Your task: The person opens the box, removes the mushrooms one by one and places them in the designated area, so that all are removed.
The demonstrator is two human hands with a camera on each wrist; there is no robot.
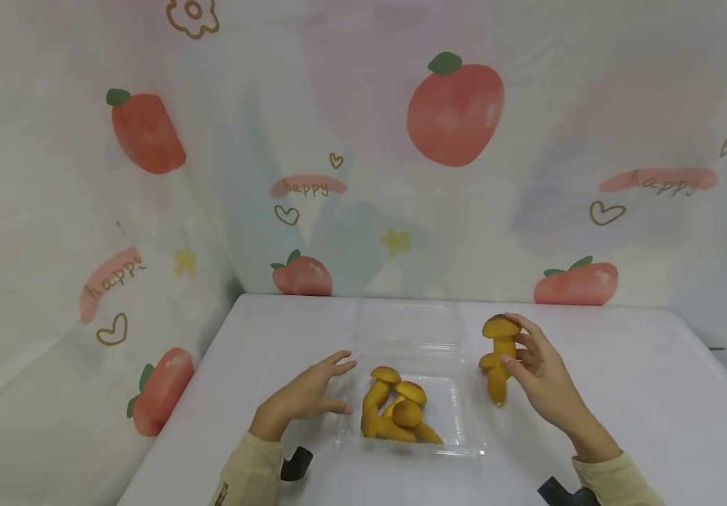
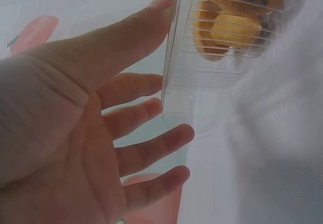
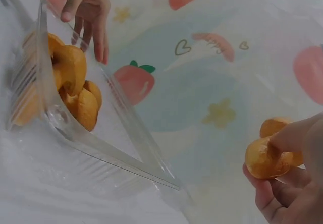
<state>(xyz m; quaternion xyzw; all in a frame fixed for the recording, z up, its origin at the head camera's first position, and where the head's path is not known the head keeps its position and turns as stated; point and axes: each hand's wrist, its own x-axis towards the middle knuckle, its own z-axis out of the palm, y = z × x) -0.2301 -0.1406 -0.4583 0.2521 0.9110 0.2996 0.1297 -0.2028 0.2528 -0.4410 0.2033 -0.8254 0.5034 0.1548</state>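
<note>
A clear plastic container [image 1: 464, 414] with a see-through raised lid [image 1: 409, 325] holds several yellow-brown mushrooms [image 1: 395, 426], bunched in its left part. At its left edge is my left hand [image 1: 305, 395], fingers spread; in the left wrist view the thumb and fingers of that hand [image 2: 86, 118] are at the clear rim, whether pressing cannot be told. My right hand [image 1: 546, 383] pinches a branched mushroom [image 1: 502, 346] upright, to the right of the container and apart from it. The right wrist view shows this mushroom [image 3: 267, 158] between thumb and fingers.
The white table [image 1: 629, 393] runs back to a hanging cloth [image 1: 502, 211] printed with red fruit, hearts and lettering. Another such cloth [image 1: 41, 246] stands along the left side. Black pieces [image 1: 296, 464] are at both wrists, by the beige sleeves [image 1: 249, 471].
</note>
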